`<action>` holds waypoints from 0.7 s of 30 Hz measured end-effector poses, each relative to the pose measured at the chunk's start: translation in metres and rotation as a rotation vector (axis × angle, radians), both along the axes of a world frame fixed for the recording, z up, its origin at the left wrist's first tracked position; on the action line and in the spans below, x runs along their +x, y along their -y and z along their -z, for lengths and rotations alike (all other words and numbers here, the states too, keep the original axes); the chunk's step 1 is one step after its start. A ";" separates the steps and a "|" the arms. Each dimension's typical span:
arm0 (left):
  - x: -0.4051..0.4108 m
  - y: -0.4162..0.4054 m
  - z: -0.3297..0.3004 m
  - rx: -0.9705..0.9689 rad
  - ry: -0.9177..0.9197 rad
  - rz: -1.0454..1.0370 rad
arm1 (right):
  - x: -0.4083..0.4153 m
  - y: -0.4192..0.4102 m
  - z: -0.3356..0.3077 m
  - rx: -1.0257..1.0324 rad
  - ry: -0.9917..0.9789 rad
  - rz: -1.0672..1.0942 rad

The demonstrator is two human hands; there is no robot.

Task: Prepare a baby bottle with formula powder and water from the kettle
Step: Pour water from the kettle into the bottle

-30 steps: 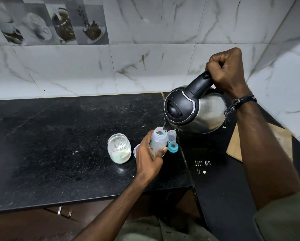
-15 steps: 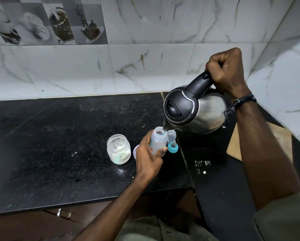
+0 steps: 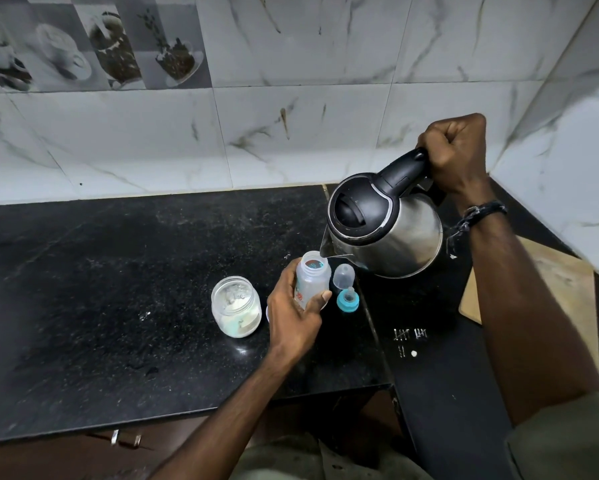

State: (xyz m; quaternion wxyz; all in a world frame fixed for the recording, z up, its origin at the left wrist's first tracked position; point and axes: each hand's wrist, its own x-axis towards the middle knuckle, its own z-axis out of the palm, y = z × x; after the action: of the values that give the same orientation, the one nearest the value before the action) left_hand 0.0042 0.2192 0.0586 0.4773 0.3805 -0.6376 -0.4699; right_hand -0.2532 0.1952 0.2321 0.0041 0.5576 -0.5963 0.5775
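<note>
Left hand (image 3: pixel 293 315) wrapped round baby bottle (image 3: pixel 312 279) on the worktop (image 3: pixel 118 289), steadying it; right hand (image 3: pixel 454 150) gripping tilted kettle (image 3: pixel 384 226) by its handle, spout over the bottle mouth for pouring; formula jar (image 3: pixel 236 305) just left.

kettle (image 3: pixel 384 223): tilt and spout position unchanged | baby bottle (image 3: pixel 312 280): no visible shift | nothing else moved

Your right hand (image 3: pixel 454 151) grips the tilted kettle (image 3: pixel 384 226), spout over the open baby bottle (image 3: pixel 312 279) your left hand (image 3: pixel 293 315) holds upright on the counter (image 3: pixel 118 271), beside the powder jar (image 3: pixel 236 305)
</note>
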 end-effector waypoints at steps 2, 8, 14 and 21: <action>-0.003 0.005 0.002 0.001 -0.002 -0.014 | -0.004 0.006 0.003 0.000 0.038 0.016; -0.011 0.019 0.006 0.018 -0.008 -0.054 | -0.023 0.033 0.014 -0.019 0.170 0.076; -0.022 0.036 0.018 0.053 0.022 -0.097 | -0.035 0.077 0.034 -0.004 0.303 0.155; -0.036 0.052 0.026 0.101 0.019 -0.136 | -0.029 0.138 0.066 0.045 0.440 0.335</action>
State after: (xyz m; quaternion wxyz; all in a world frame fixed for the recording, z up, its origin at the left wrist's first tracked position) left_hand -0.0319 0.1673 0.0322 0.4820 0.4509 -0.5905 -0.4644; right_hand -0.2824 0.0568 0.1660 -0.0425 0.3125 -0.6795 0.6625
